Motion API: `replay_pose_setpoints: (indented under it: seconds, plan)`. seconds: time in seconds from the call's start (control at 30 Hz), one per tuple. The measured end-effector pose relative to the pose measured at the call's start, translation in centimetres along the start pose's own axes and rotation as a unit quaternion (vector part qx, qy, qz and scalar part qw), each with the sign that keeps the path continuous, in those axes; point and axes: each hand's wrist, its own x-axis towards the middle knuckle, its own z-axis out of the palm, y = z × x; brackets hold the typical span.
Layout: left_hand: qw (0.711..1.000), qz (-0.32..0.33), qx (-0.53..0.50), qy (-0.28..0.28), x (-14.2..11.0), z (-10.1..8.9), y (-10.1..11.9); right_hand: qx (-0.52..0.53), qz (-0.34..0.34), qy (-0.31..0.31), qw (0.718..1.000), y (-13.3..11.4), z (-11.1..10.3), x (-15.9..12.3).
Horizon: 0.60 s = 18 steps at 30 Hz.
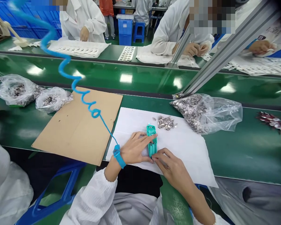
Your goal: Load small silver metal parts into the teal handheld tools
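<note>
Setting? Green table (234, 156) on a factory line, with co-workers in white coats (84, 22) seated across it.

Labels? Only a white patch on the teal plastic piece (151, 142), too small to read.

Where is that piece? Near the middle of the white sheet (184, 156), lying lengthwise under both hands.

Hands? The left hand (134, 148) holds the piece, fingers laid across it. A blue wrist strap (118, 156) circles that wrist, and a blue coiled cord (84, 97) rises from the strap. The right hand (172, 167) closes narrowly at the piece's lower end; what its fingertips (153, 157) pinch cannot be told.

Nearby? Small metal pieces (165, 122) lie heaped on the white sheet. A clear plastic bag of metal pieces (215, 114) sits at the sheet's far right edge, and a cardboard sheet (77, 125) lies just left of it.
</note>
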Motion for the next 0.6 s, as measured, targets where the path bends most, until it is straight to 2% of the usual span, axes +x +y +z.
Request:
replay_pose_setpoints:
  seconds: [0.43, 0.6]
  plan:
    - [1.0, 0.016, 0.006, 0.023, -0.1, 0.3, -0.2, 0.055, 0.048, -0.015, 0.997, -0.8, -0.7, 0.7]
    - [0.999, 0.022, 0.012, 0.029, -0.1, 0.4, -0.3, 0.067, 0.072, -0.042, 0.994, -0.9, -1.2, 1.2]
